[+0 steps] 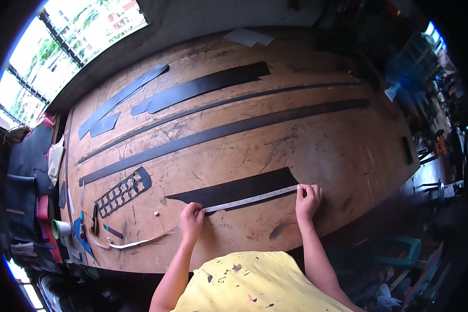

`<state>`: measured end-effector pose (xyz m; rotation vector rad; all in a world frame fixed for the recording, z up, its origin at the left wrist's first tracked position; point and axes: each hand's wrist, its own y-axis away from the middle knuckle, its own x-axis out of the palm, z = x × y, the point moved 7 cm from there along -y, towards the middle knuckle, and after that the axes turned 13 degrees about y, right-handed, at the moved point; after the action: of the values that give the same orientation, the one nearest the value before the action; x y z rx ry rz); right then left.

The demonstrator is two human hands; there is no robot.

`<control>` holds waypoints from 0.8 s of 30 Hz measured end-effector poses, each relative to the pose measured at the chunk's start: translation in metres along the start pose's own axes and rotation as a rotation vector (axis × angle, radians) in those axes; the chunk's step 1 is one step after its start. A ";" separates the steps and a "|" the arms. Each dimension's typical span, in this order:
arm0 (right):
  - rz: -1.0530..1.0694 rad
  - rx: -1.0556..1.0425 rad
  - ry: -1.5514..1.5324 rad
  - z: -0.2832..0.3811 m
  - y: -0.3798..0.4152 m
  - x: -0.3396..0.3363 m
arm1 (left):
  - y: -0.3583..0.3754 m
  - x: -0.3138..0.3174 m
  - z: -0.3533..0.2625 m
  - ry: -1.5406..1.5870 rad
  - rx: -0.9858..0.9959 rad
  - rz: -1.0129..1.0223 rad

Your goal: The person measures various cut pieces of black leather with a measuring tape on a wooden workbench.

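Observation:
A white measuring tape (249, 199) is stretched along the lower edge of a dark leather piece (239, 184) that lies flat on the wooden table. My left hand (193, 214) pinches the tape near the left part of that edge. At the right end, my right hand (308, 198) pinches the tape beside the leather's right corner. From my left hand the loose tape curls away leftward across the tabletop. Fingers of both hands partly cover the tape where they grip it.
Two long dark strips, a steel-like ruler (223, 131) shape and a thinner one (218, 100), cross the table (343, 156). Beyond them lie cut leather pieces (208, 88). A perforated dark piece (122, 192), a cutter (81, 221) and a green-white cup (61, 229) are at left.

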<state>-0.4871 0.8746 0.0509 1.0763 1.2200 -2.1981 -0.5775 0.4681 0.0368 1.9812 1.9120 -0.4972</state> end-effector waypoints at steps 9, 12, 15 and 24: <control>0.044 0.001 -0.038 -0.003 -0.002 0.002 | 0.004 0.002 -0.002 0.022 0.081 0.011; 0.041 0.006 -0.052 -0.001 -0.003 -0.002 | 0.006 -0.003 -0.007 0.020 0.060 0.007; 0.025 0.000 -0.033 -0.001 -0.002 -0.001 | 0.006 -0.004 -0.012 0.025 0.106 0.003; 0.029 0.020 -0.056 0.000 -0.001 -0.001 | 0.005 -0.001 -0.006 0.000 0.113 0.005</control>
<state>-0.4870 0.8755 0.0520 1.0270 1.1539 -2.2073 -0.5723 0.4700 0.0428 2.0551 1.9175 -0.6157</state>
